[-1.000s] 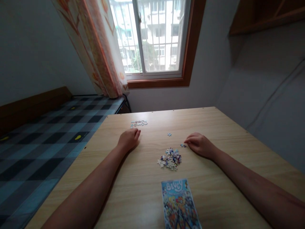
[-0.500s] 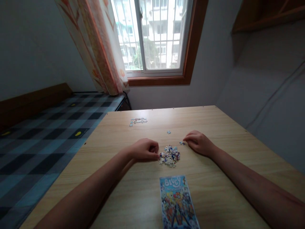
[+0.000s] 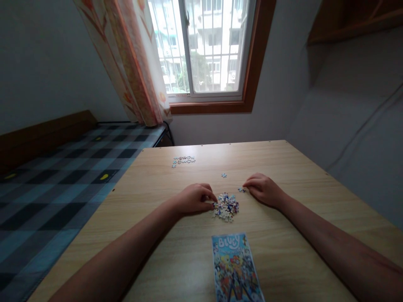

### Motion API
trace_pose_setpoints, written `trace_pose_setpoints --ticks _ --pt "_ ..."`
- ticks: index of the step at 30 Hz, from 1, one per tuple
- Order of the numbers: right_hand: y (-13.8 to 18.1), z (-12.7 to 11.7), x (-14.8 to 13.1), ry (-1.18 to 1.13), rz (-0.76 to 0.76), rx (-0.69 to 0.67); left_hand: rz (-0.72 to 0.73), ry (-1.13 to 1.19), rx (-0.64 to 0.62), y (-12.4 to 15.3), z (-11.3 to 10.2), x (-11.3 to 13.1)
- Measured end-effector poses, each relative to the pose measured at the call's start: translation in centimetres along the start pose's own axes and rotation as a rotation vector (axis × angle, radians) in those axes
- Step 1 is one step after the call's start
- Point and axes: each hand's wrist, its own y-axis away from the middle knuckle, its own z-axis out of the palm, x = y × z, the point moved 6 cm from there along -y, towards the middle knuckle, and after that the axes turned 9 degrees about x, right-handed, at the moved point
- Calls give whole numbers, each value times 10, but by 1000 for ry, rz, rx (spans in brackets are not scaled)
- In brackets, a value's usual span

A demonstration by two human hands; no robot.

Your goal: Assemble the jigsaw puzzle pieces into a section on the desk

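Note:
A loose heap of jigsaw puzzle pieces [image 3: 227, 208] lies on the wooden table [image 3: 292, 235]. At the heap's left edge is my left hand [image 3: 195, 199], its thumb and forefinger apart at the outer pieces. To the right and a little farther back, my right hand [image 3: 263, 189] rests on the table with its fingers together. Its fingertips touch a small group of puzzle pieces [image 3: 241, 190]; how firmly they grip is too small to see. One single puzzle piece [image 3: 223, 175] lies behind the heap.
Joined puzzle pieces [image 3: 184, 160] form part of a frame at the far left of the table. A colourful Bluey box [image 3: 236, 268] lies in front of the heap. A bed with a checked cover [image 3: 75, 188] stands left, below a curtain [image 3: 135, 63] and a window [image 3: 214, 50].
My left forefinger has uncurled and reaches out to the heap's edge, away from the thumb. My right hand stays by the small group of pieces.

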Motion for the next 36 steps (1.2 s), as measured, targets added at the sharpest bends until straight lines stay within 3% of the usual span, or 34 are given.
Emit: trace_pose_setpoints --ticks 8,13,18,24,36 --pt "2 2 3 7 11 -8 -6 25 66 2 0 -2" --pt "2 2 4 0 19 -7 -78 55 156 1 -11 -18" --pt "2 2 4 1 19 4 -91 -111 266 2 -27 -31" --pt "2 1 1 25 4 4 -40 -231 260 2 -24 -28" --pt "-6 5 -67 91 -190 -41 -28 -204 231 -3 -12 -18"
